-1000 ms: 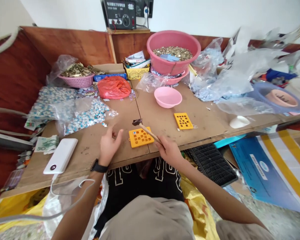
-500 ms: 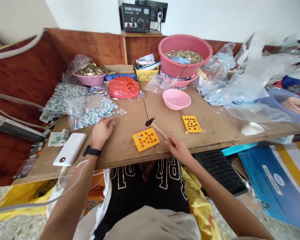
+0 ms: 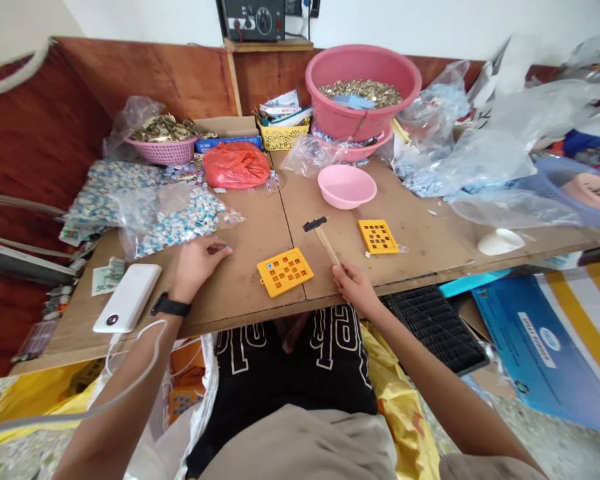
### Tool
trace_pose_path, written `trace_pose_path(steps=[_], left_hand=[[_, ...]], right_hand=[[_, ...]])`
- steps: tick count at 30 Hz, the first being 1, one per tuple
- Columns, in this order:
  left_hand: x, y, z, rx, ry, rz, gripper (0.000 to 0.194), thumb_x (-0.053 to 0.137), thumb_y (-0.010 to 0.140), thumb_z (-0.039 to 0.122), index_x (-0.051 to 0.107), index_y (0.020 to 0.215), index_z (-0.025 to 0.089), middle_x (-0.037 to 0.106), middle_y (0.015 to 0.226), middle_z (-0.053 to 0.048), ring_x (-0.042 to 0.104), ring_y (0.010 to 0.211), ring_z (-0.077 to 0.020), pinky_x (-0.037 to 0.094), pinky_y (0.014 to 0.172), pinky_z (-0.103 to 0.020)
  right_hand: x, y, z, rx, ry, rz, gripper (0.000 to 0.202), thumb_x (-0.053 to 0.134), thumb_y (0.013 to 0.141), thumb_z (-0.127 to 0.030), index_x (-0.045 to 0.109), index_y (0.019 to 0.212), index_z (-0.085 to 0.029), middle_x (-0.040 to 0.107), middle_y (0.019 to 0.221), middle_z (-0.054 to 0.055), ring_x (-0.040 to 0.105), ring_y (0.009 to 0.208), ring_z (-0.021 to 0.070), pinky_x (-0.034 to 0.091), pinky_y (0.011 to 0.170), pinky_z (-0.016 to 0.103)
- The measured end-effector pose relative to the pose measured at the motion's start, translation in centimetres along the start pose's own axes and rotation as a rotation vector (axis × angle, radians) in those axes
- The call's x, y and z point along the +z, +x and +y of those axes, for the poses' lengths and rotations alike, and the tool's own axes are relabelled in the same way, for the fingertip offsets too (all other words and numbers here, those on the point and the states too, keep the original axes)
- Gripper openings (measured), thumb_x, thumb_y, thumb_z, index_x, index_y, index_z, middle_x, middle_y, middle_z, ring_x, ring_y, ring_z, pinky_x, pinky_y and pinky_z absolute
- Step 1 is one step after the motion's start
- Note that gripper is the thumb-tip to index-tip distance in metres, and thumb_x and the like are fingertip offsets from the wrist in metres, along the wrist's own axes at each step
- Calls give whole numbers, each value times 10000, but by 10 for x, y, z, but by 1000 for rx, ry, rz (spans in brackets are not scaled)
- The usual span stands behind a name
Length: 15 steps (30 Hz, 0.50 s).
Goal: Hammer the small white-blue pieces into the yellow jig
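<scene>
Head view: pickup seemingly done, a blue piece (image 3: 225, 246) is held centre-left by left hand (image 3: 199, 264), hammer (image 3: 326, 245) by right hand (image 3: 356, 285), careful placing apparently needed.

A white label (image 3: 539, 341) on the blue package (image 3: 565, 383) reads "SPRAY POWDER"; black trousers (image 3: 295, 377) carry outlined letters (partly hidden).

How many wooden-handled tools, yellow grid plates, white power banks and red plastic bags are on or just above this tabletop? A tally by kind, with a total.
Wooden-handled tool: 1
Yellow grid plates: 2
White power bank: 1
Red plastic bag: 1
Total: 5
</scene>
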<state>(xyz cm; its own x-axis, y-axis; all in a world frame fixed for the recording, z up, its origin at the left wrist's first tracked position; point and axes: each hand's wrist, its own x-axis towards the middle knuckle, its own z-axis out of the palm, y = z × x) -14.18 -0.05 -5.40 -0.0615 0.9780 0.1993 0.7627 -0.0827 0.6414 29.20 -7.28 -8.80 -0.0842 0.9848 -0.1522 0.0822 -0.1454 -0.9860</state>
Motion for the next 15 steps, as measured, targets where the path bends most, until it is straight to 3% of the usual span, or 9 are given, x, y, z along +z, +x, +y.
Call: trace_pose_path(steps=[4, 8, 11, 15], left_hand=[[28, -22, 44, -38, -252, -29, 360, 922, 845, 572, 909, 997, 246, 904, 1020, -64, 812, 912, -287, 647, 893, -403], [62, -38, 83, 92, -244, -97, 291, 898, 933, 546, 905, 961, 256, 869, 977, -60, 778, 874, -257, 618, 881, -416], [79, -38, 91, 170, -106, -43, 295, 881, 979, 541, 876, 908, 255, 830, 1027, -76, 757, 1007, -282, 586, 976, -452], [89, -37, 85, 138, -76, -31, 281, 897, 978, 526, 844, 943, 252, 802, 1012, -72, 734, 1013, -284, 570, 994, -466]], right_hand=[[-1, -1, -1, -22, 4, 3, 542, 758, 987, -783, 601, 1027, -265, 443, 667, -94, 328, 487, 101, 267, 389, 235], [-2, -1, 0, -7, 31, 12, 540, 771, 977, -780, 589, 1034, -275, 432, 662, -97, 327, 487, 104, 253, 394, 238], [-2, -2, 2, -7, 44, 10, 552, 766, 974, -795, 594, 1052, -276, 425, 662, -100, 319, 481, 105, 256, 399, 245], [-4, -2, 5, -52, 2, 12, 564, 732, 992, -816, 631, 1095, -271, 442, 682, -87, 340, 501, 115, 282, 414, 254]])
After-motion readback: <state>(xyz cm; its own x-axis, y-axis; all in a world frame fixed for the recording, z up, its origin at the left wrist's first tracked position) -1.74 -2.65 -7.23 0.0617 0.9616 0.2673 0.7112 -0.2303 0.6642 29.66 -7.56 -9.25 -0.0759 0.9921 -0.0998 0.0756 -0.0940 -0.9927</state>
